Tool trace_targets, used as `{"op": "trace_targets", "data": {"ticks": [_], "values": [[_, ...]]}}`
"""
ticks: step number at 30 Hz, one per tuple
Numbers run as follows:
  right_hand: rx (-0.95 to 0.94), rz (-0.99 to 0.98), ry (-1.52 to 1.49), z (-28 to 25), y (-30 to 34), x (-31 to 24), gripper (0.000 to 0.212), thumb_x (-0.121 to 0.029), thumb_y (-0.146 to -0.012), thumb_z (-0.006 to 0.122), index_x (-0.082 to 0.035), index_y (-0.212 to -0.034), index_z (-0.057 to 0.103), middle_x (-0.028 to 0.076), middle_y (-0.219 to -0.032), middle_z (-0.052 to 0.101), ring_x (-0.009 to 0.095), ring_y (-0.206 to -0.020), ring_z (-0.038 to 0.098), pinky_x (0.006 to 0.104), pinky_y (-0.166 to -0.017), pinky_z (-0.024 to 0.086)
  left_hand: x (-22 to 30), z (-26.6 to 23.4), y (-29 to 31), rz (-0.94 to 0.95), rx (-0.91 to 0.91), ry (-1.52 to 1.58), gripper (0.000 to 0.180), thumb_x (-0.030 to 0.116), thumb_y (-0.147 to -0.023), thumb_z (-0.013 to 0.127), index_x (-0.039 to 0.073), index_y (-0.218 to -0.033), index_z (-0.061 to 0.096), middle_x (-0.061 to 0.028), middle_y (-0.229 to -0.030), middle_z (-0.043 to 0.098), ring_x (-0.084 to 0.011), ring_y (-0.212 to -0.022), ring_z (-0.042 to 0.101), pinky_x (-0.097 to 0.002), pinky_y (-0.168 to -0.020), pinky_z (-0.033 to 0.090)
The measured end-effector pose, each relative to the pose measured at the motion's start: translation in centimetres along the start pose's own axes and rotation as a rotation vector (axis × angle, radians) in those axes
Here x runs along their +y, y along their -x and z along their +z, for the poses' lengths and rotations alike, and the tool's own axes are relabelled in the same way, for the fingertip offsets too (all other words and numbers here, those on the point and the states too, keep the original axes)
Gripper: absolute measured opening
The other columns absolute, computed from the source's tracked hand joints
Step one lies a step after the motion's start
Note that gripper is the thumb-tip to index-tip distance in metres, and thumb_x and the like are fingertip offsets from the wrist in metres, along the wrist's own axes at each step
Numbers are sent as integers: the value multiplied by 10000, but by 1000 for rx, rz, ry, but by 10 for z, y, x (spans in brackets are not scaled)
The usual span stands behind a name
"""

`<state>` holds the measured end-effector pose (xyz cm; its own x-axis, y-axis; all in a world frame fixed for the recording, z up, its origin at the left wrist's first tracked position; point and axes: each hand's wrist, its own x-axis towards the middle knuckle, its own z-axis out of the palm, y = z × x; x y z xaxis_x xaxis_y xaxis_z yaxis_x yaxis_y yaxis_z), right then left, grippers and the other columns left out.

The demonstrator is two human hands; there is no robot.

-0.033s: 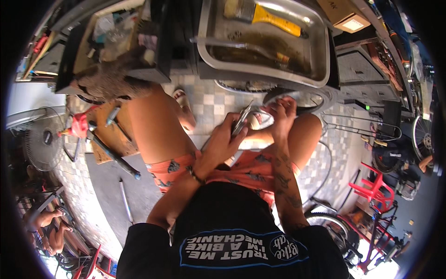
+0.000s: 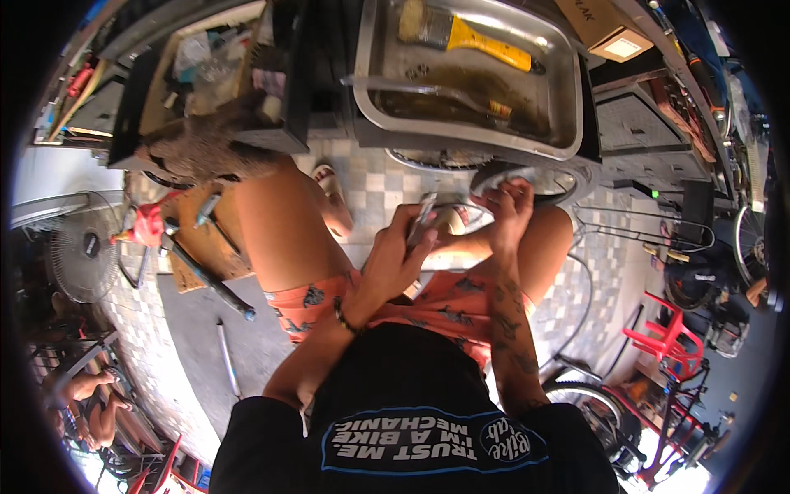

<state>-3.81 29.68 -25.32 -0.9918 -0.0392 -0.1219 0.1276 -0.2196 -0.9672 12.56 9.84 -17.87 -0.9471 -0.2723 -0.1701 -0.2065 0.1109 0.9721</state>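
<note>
My left hand [image 2: 397, 251] is closed round a slim silver plier-like hand tool [image 2: 421, 221], its tip pointing away from me. Its exact kind is hard to make out. Just to the right, my right hand [image 2: 508, 207] has its fingers bent and pinched together above my right knee. Whatever lies between those fingers is too small to tell. A thin curved line, perhaps a cable, shows between the two hands. Beyond the right hand, a dark bicycle tyre [image 2: 539, 183] lies low under the bench.
Ahead stands a metal tray [image 2: 362, 90] holding dark liquid, a yellow-handled brush [image 2: 485, 45] and a thinner brush [image 2: 436, 89]. An open drawer [image 2: 127, 123] with a brown rag [image 2: 210, 152] is at left. A hammer [image 2: 206, 272] lies by a wooden board [image 2: 185, 267]; a fan [image 2: 82, 251] stands farther left.
The view has shifted slightly. The silver tool in my left hand has turned a little and shows less of its pointed end. My right hand stays pinched at nearly the same place.
</note>
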Motion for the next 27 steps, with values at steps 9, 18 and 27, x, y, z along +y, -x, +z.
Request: {"op": "trace_targets", "data": {"ticks": [9, 18, 27], "values": [[-25, -156, -6, -27, 27, -81, 224, -8, -974, 515, -37, -1197, 518, 90, -976, 587, 206, -745, 655, 366, -693, 599, 107, -139, -3, 7, 656, -747, 468, 389, -1143, 578, -71, -1227, 592, -195, -703, 713, -350, -645, 734, -432, -579, 563], [-166, -193, -17, 30, 67, -125, 320, 91, -867, 496, -13, -1168, 531, 68, -955, 558, 167, -719, 616, 319, -692, 551, 62, -124, -11, -43, 605, -1029, 459, 447, -1134, 567, 14, -1023, 673, -207, -776, 729, -401, -728, 742, -484, -681, 604], [-622, -856, 710, 96, 87, -148, 434, -4, -760, 738, -93, -1174, 642, 77, -883, 630, 244, -728, 683, 372, -624, 573, 111, -33, 41, -199, -82, 550, 669, 527, -1169, 462, -71, -1386, 669, -187, -1345, 723, -265, -1196, 733, -394, -1009, 611]]}}
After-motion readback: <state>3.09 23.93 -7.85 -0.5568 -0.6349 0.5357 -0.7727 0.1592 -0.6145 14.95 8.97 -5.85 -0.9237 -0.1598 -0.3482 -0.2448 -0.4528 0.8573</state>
